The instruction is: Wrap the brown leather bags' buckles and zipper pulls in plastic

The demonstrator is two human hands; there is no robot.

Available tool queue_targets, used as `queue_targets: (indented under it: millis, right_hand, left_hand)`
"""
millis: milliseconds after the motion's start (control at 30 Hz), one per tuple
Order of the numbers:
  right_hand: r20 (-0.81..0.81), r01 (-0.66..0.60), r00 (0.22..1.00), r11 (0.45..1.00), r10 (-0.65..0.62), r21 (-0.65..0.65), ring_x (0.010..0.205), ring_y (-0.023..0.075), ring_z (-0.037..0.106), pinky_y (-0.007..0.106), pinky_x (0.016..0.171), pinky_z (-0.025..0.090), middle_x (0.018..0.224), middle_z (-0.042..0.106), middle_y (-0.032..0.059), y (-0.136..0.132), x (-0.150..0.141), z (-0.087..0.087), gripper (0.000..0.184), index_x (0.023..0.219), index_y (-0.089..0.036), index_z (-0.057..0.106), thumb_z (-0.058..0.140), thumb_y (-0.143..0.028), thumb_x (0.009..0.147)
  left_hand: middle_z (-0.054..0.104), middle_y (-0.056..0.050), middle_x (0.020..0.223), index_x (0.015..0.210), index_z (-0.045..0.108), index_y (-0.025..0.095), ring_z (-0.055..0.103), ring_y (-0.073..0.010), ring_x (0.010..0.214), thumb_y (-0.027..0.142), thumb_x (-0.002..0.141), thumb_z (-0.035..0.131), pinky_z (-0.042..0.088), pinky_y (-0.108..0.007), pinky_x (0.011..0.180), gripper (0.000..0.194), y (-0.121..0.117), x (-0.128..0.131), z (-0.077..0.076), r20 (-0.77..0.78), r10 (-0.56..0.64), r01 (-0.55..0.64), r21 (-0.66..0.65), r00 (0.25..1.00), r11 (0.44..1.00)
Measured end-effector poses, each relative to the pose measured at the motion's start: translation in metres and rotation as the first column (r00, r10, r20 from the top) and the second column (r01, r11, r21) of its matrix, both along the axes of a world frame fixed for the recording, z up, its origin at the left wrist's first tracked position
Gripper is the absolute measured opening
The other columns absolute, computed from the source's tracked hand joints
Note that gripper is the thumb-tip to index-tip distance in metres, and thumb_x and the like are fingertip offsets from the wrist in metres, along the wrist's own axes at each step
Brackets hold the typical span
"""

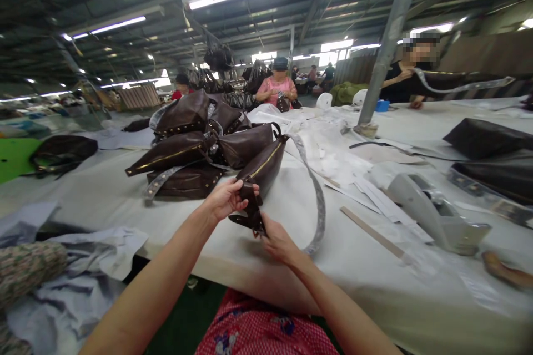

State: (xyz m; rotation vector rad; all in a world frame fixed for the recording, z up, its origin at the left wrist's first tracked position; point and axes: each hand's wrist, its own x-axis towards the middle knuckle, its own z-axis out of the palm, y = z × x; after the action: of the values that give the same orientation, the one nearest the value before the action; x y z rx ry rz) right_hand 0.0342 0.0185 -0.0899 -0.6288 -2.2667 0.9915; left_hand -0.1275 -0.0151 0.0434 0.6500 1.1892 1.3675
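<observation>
My left hand (227, 198) is closed on a dark brown leather strap (251, 208), thumb on top. Lower down, my right hand (277, 239) pinches the strap's other end, where small metal fittings show but are too blurred to make out. Just beyond my hands lies a dark brown handbag (266, 169) with a gold zipper along its top; the strap appears to belong to it. A long plastic-wrapped strap (318, 199) loops from this bag over the table to the right of my hands. More brown handbags (181, 113) are piled behind, studs on their edges.
On the white table (300, 277) a grey tape dispenser (433, 213) stands at right, beside a flat brown strip (372, 233) and white paper scraps. Dark bags (491, 138) lie at far right near a metal post (387, 39). Co-workers (277, 86) work across the table. Cloth hangs at left.
</observation>
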Motion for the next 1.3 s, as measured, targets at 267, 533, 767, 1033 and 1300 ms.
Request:
queue_targets:
  millis: [267, 533, 767, 1033, 1300]
  right_hand:
    - [-0.026, -0.353, 0.88, 0.617, 0.474, -0.704, 0.05, 0.0073, 0.052, 0.017, 0.047, 0.038, 0.071, 0.066, -0.0016, -0.006, 0.045, 0.067, 0.019, 0.089, -0.015, 0.061, 0.059, -0.016, 0.07]
    - [-0.306, -0.496, 0.628, 0.066, 0.716, -0.866, 0.067, 0.0171, 0.07, 0.022, 0.058, 0.049, 0.089, 0.074, 0.0144, -0.007, 0.071, 0.091, 0.052, 0.105, -0.006, 0.067, 0.079, -0.041, 0.067]
    - [-0.071, -0.248, 0.684, 0.14, 0.726, -0.959, 0.063, 0.0219, 0.072, 0.024, 0.05, 0.052, 0.08, 0.075, 0.0106, -0.008, 0.103, 0.093, 0.048, 0.091, -0.011, 0.073, 0.088, -0.037, 0.054]
    - [0.108, -0.247, 0.782, 0.464, 0.614, -0.851, 0.061, 0.0185, 0.068, 0.026, 0.056, 0.054, 0.072, 0.072, 0.0038, -0.033, 0.16, 0.053, 0.033, 0.085, -0.014, 0.072, 0.067, -0.045, 0.073]
    - [0.061, 0.408, 0.887, 0.84, -0.457, 0.356, 0.142, 0.0332, 0.028, 0.058, 0.112, 0.029, 0.154, 0.032, 0.0166, -0.087, 0.194, 0.013, 0.071, 0.149, -0.018, 0.031, 0.056, -0.022, 0.083]
  left_hand:
    - [0.06, -0.013, 0.127, 0.139, 0.042, 0.018, 0.054, -0.027, 0.121, 0.025, 0.074, 0.073, 0.049, -0.039, 0.097, 0.072, -0.037, 0.017, -0.001, -0.377, -0.025, 0.161, 0.334, 0.926, 0.929]
    - [0.061, -0.009, 0.131, 0.109, 0.072, 0.025, 0.045, -0.0321, 0.132, 0.017, 0.084, 0.051, 0.032, -0.057, 0.11, 0.034, -0.063, 0.029, 0.037, -0.971, 0.105, 0.562, 0.21, 0.213, 0.8]
    - [0.067, -0.008, 0.116, 0.114, 0.062, 0.023, 0.058, -0.0277, 0.115, 0.013, 0.081, 0.054, 0.021, -0.054, 0.115, 0.035, -0.049, 0.087, 0.057, -0.988, -0.106, 0.9, -0.143, -0.109, 0.411]
    - [0.062, -0.003, 0.079, 0.088, 0.053, 0.021, 0.057, -0.0193, 0.074, 0.02, 0.089, 0.05, 0.039, -0.04, 0.1, 0.004, -0.022, 0.137, -0.034, -0.941, 0.081, 0.93, -0.306, -0.328, 0.205]
    - [0.058, 0.001, 0.065, 0.074, 0.044, 0.022, 0.049, -0.0151, 0.056, 0.04, 0.07, 0.065, 0.03, -0.025, 0.051, 0.028, -0.02, 0.136, -0.08, -0.97, -0.243, 0.776, -0.163, -0.013, 0.609]
